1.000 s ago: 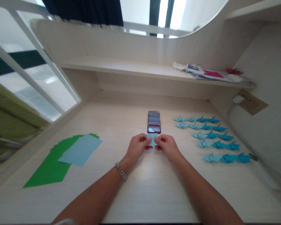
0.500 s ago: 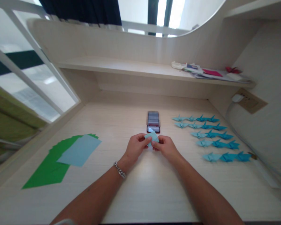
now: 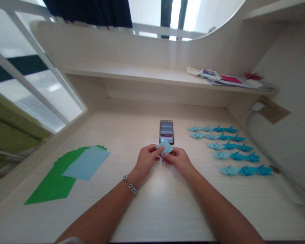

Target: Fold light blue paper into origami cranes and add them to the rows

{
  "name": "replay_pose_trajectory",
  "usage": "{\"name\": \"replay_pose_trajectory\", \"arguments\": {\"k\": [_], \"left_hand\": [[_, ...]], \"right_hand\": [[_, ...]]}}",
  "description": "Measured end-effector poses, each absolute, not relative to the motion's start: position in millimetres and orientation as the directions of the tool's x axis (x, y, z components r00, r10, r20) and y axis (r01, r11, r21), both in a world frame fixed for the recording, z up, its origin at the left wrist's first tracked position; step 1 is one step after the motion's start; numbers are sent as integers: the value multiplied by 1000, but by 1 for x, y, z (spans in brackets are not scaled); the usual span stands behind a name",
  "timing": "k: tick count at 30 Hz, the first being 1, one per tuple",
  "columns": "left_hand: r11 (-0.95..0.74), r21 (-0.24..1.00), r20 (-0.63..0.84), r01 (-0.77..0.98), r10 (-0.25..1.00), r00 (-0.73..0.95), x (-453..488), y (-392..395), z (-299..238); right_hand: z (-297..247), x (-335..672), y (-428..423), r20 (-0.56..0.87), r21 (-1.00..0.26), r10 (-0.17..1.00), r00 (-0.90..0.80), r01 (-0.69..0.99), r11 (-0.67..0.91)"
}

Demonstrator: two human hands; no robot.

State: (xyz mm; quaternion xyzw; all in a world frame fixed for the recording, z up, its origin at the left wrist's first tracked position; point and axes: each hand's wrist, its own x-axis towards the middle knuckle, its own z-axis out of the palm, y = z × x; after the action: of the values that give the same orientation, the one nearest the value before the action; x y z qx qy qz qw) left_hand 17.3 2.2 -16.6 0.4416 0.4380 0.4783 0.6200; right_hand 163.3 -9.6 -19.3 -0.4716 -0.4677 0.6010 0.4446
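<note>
A small folded piece of light blue paper [image 3: 165,147] is pinched between both my hands just above the pale wooden desk [image 3: 152,203]. My left hand [image 3: 146,159], with a metal bracelet on its wrist, grips the paper's left side. My right hand [image 3: 178,160] grips its right side and lower edge. The paper is turned like a diamond, one corner pointing up. Just behind it a phone [image 3: 166,133] lies flat on the desk.
Several folded blue paper cranes [image 3: 230,149] lie in rows at the right. A light blue sheet [image 3: 87,162] rests on a stack of green sheets [image 3: 53,181] at the left. Papers [image 3: 226,79] sit on the shelf; a wall socket with cable [image 3: 265,108] is at the right.
The paper has been turned between my fingers from lying square to a tilted, diamond-like position. My hands have drawn slightly closer together.
</note>
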Motion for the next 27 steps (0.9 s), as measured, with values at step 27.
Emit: {"name": "replay_pose_trajectory", "arguments": {"k": [27], "left_hand": [[-169,986,169,1,986,8,15,1,-12]], "right_hand": [[-21,166,-5,-60,-998,998,16,-11,-59]]}}
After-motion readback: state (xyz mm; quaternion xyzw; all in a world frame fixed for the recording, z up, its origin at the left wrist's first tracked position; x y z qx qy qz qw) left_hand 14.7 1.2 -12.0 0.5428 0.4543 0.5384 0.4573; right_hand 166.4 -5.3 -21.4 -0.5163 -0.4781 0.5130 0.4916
